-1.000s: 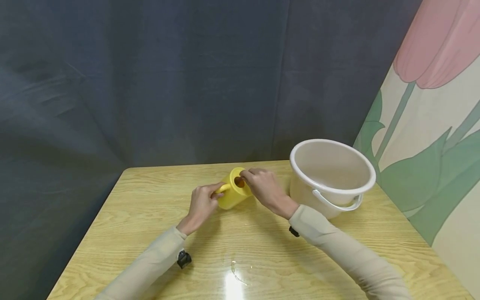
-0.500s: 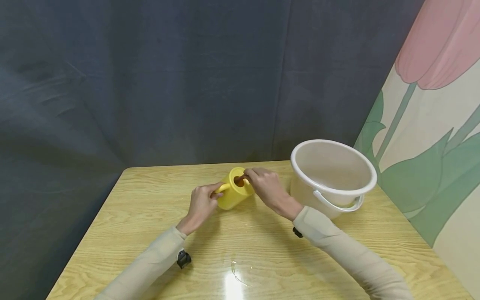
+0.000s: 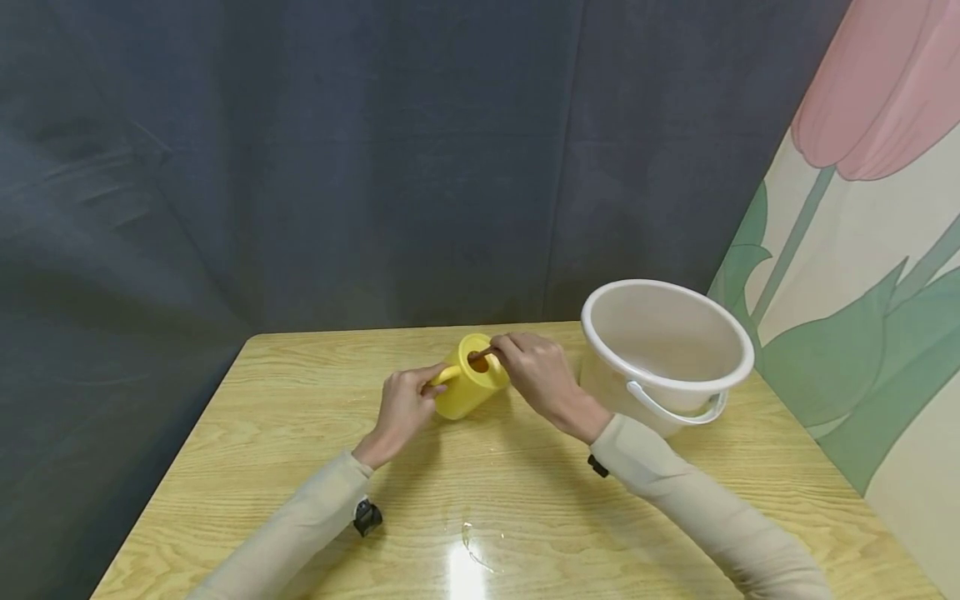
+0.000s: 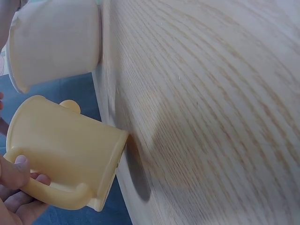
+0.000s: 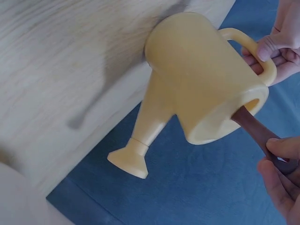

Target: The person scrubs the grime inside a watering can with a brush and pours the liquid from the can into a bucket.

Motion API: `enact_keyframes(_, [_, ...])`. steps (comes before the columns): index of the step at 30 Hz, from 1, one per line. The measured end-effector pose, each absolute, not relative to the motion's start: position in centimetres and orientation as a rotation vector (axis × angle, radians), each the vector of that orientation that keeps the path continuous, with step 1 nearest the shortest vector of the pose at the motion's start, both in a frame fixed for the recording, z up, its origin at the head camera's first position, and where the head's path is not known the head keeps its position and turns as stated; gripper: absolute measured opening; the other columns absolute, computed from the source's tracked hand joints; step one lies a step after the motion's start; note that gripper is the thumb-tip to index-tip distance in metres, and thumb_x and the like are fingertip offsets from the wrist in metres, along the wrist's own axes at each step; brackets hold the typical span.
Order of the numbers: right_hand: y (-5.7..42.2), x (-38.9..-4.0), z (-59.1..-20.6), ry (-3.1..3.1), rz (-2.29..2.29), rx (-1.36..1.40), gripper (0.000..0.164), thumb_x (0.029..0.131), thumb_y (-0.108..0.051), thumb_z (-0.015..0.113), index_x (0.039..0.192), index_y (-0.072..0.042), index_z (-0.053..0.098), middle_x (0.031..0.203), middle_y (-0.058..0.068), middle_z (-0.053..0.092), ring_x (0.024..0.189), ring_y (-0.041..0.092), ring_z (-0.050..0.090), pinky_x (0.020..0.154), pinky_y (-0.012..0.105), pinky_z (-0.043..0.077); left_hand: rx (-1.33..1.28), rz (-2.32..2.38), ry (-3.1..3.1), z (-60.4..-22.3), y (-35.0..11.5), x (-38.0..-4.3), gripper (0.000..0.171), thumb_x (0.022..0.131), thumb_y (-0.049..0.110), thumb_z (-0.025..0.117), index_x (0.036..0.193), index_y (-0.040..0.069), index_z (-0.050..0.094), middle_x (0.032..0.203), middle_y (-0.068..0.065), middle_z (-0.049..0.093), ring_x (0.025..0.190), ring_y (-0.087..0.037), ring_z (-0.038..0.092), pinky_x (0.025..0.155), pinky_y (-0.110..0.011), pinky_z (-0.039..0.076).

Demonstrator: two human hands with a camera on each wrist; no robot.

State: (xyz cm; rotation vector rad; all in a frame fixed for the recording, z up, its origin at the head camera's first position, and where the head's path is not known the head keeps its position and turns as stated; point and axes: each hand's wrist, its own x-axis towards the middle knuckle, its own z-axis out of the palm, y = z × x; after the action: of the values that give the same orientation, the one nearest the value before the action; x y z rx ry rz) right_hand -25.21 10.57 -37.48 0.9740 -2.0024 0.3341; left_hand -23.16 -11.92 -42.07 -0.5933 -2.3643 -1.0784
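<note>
A yellow, smooth, plastic-looking watering can (image 3: 461, 400) is held to the left of a round, white, plastic-looking bucket (image 3: 611, 400), near it but not touching, at the pale, wood-grained table (image 3: 300, 400). Its body is shaped as a plain, nearly straight-sided cylinder and is tilted rather than upright; whether its bottom edge is rested on the table cannot be told for certain. The top is partly closed by a yellow face, in which a round opening is left, dark inside. A rounded loop handle (image 4: 61, 198) is set on the side away from the bucket; on the opposite side a tapered spout (image 5: 154, 108) is joined, tipped with a flared head (image 5: 129, 161). The yellow is shown bright in the head view and paler, almost cream, in the wrist views.

The loop handle is gripped by the left hand (image 3: 405, 408), with thumb and fingers curled round it. A slim, dark brown utensil (image 5: 255, 129) is pinched by the right hand (image 3: 543, 379), which is placed between the watering can and the bucket; the utensil's far end is hidden inside the opening. The hands are set apart, with the can's top between them.
</note>
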Motion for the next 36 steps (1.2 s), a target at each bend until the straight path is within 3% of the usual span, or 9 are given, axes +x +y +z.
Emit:
enact_keyframes(8, [9.8,-25.9,-38.5,-2.046,0.254,0.971,0.012,0.086,-0.006,0.076,0.094,-0.002,0.067,0.085,0.007,0.071,0.070,0.022,0.067,0.059,0.034,0.056,-0.597,-1.050,-2.363,-42.1,-11.9,-23.2,0.031,0.080,-0.007,0.076,0.111,-0.003,0.073,0.100,-0.016,0.074,0.074,-0.019,0.070,0.064,-0.035,0.057])
enact_keyframes(15, [9.7,-25.7,-38.9,-2.083,0.198,0.950,0.013,0.088,-0.007,0.073,0.095,-0.001,0.064,0.085,0.009,0.069,0.067,0.024,0.065,0.049,0.035,0.053,-0.581,-1.063,-2.384,-41.9,-11.8,-23.0,0.032,0.081,-0.008,0.075,0.112,-0.003,0.073,0.100,-0.016,0.073,0.067,-0.016,0.066,0.059,-0.031,0.054])
enact_keyframes(25, [9.7,-26.2,-39.2,-2.045,0.278,0.869,0.014,0.085,-0.017,0.077,0.087,-0.008,0.067,0.074,0.004,0.043,0.055,0.015,0.042,0.039,0.028,0.039,-0.570,-1.071,-2.384,-41.9,-11.9,-23.0,0.032,0.081,-0.007,0.076,0.112,-0.004,0.072,0.101,-0.017,0.073,0.065,-0.012,0.062,0.057,-0.027,0.052])
enact_keyframes(30, [9.6,-26.0,-39.2,-2.081,0.269,0.827,0.014,0.087,-0.018,0.077,0.089,-0.007,0.068,0.067,0.002,0.057,0.053,0.018,0.053,0.038,0.031,0.042,-0.582,-1.075,-2.381,-41.9,-11.9,-23.0,0.032,0.081,-0.007,0.076,0.113,-0.003,0.072,0.101,-0.016,0.073,0.064,-0.011,0.062,0.056,-0.025,0.050])
enact_keyframes(36, [9.5,-25.9,-38.9,-2.189,0.485,0.840,0.011,0.088,-0.016,0.076,0.091,-0.007,0.070,0.078,0.004,0.072,0.059,0.019,0.066,0.047,0.034,0.050,-0.576,-1.084,-2.387,-41.9,-11.9,-23.0,0.033,0.081,-0.007,0.076,0.113,-0.003,0.072,0.102,-0.017,0.073,0.063,-0.011,0.061,0.054,-0.024,0.048])
